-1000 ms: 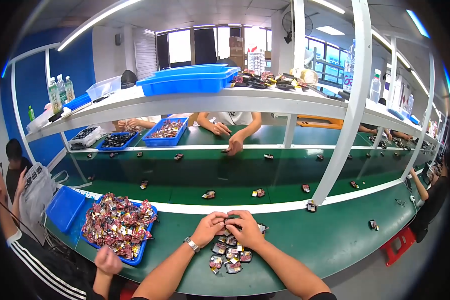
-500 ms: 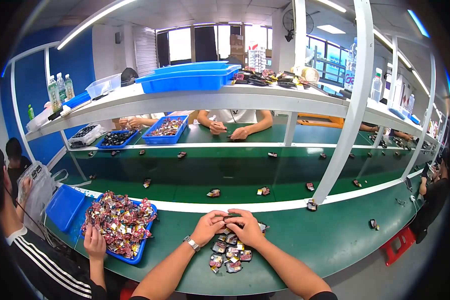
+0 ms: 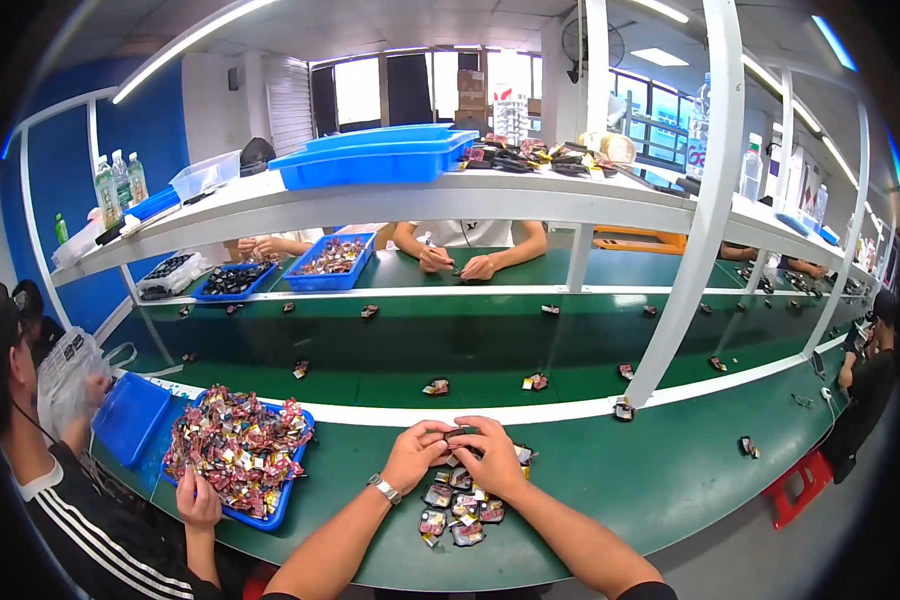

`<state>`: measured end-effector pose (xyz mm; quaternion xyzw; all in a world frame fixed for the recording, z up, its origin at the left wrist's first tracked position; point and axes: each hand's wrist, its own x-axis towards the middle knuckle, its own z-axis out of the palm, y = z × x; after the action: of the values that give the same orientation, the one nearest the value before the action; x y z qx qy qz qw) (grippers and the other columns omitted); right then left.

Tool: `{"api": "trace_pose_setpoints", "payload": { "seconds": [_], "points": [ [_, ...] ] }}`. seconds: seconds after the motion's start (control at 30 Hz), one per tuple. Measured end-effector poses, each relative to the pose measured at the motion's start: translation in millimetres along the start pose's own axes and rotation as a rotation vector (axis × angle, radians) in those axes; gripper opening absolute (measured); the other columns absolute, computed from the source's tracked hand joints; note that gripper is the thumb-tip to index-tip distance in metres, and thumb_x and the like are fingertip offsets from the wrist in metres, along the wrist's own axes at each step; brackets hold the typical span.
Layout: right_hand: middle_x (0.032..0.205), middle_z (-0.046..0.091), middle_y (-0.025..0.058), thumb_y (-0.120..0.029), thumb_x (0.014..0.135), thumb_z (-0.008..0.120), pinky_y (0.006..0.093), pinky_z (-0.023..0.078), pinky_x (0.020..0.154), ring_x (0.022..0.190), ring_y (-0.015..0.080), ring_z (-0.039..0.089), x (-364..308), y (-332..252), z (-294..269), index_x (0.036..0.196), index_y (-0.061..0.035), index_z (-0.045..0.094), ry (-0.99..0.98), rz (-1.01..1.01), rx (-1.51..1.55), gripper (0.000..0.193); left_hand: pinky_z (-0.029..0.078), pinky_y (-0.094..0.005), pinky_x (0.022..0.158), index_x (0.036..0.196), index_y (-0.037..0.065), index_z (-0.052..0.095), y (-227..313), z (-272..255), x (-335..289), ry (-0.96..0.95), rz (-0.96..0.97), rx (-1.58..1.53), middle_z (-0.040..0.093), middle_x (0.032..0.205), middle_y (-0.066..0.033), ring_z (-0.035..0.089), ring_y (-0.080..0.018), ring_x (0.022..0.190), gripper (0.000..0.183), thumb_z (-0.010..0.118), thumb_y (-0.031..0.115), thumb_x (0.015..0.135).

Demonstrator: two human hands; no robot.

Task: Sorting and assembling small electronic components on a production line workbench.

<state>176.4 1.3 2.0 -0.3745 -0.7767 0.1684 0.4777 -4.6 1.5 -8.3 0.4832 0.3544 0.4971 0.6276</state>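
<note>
My left hand (image 3: 415, 458), a metal-banded watch on its wrist, and my right hand (image 3: 490, 460) meet above the green table (image 3: 610, 480). Between their fingertips they pinch a small dark device (image 3: 457, 434), mostly hidden by the fingers. Just below lies a loose cluster of small electronic modules (image 3: 464, 506), black-rimmed with silver, red and yellow parts. A few of these peek out beside my right hand. Both hands are closed, fingers bent around the piece.
Left of me, a blue bin (image 3: 266, 520) is heaped with red-and-silver parts; a co-worker's hand (image 3: 198, 497) touches its near side. Ahead, a green conveyor (image 3: 470, 345) carries scattered modules. A white post (image 3: 685, 230) and shelf (image 3: 530, 200) stand beyond, with another person's hands (image 3: 457, 264) opposite.
Modules on the conveyor have shifted slightly to the right. The co-worker's hand at the bin has moved down and a little right. My own hands stay nearly in place.
</note>
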Motion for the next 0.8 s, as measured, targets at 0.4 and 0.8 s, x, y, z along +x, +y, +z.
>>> {"api": "trace_pose_setpoints", "payload": {
  "seconds": [0.4, 0.8],
  "points": [
    [0.125, 0.056, 0.0113, -0.012, 0.082, 0.067, 0.0407, 0.039, 0.103, 0.121, 0.0325, 0.047, 3, -2, 3, 0.102, -0.0069, 0.069, -0.109, 0.038, 0.062, 0.020, 0.057, -0.0276, 0.082, 0.118, 0.000, 0.050, 0, 0, 1, 0.064, 0.017, -0.005, 0.063, 0.111, -0.0123, 0.064, -0.0166, 0.099, 0.024, 0.049, -0.003, 0.094],
    [0.095, 0.060, 0.0099, -0.004, 0.078, 0.071, 0.0321, 0.052, 0.071, 0.084, 0.0243, 0.061, 6, -9, 5, 0.092, -0.0037, 0.068, 0.140, -0.038, 0.013, 0.015, 0.057, -0.0287, 0.084, 0.118, 0.002, 0.052, -2, 1, 0, 0.006, 0.006, -0.020, 0.063, 0.112, -0.0095, 0.063, -0.0144, 0.100, 0.024, 0.050, -0.002, 0.094]
  ]
}}
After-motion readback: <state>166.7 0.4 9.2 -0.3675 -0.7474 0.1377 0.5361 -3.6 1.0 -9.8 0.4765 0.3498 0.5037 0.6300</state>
